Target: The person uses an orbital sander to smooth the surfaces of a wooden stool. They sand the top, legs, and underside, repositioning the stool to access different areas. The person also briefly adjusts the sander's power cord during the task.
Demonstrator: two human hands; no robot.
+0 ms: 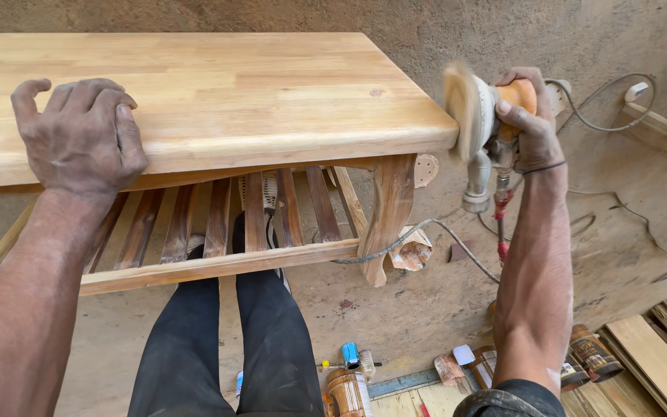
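A light wooden table (218,100) with a thick top and a slatted lower shelf (218,224) stands in front of me. My left hand (79,135) rests palm down on the near edge of the top, fingers curled. My right hand (526,116) grips an orange and white orbital sander (480,112). The sander's round pad (458,108) is blurred and pressed against the right end edge of the tabletop. A hose and cable (426,232) hang from the sander toward the floor.
My legs in dark trousers (225,347) stand under the table. Several small cans, bottles and scraps (349,378) lie on the dusty floor at the bottom. Wooden boards (658,347) are stacked at lower right. A used sanding disc (426,168) lies behind the table leg.
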